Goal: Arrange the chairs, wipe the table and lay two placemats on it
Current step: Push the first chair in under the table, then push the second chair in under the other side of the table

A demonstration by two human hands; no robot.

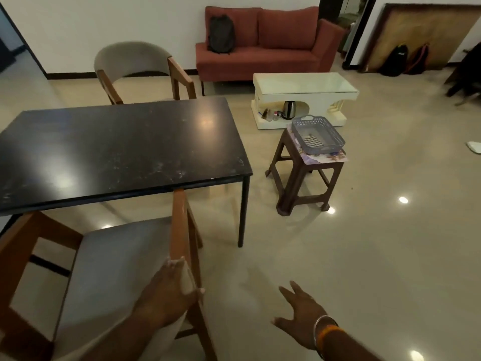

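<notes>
The left hand [166, 295] is clasped around the rear end of the near chair's [104, 269] right wooden armrest, fingers wrapped over the pale upholstered backrest edge. The right hand [303, 311] hangs free over the bare floor [364, 243] with its fingers spread and nothing in it; a metal bangle and an orange band circle its wrist. The near chair stands at the near long side of the worktop [117, 144], its armrest tip touching or just under the tabletop edge. The worktop is a dark rectangular slab on thin black legs, speckled with pale marks, with nothing lying on it. A second chair [140, 71], of the same curved-back wooden kind, stands at the far side, so two chairs are in view. To the right of the worktop stands one brown plastic stool [302, 178] carrying a patterned placemat [330, 157], how many are stacked there I cannot tell, and on top one grey perforated basket [317, 135]. Beyond it sits a cream coffee table [304, 87] with one kettle [289, 110] beneath, then a red sofa [265, 45] bearing one dark backpack [221, 35]. Two more bags [406, 59] lean near the far right wall.
</notes>
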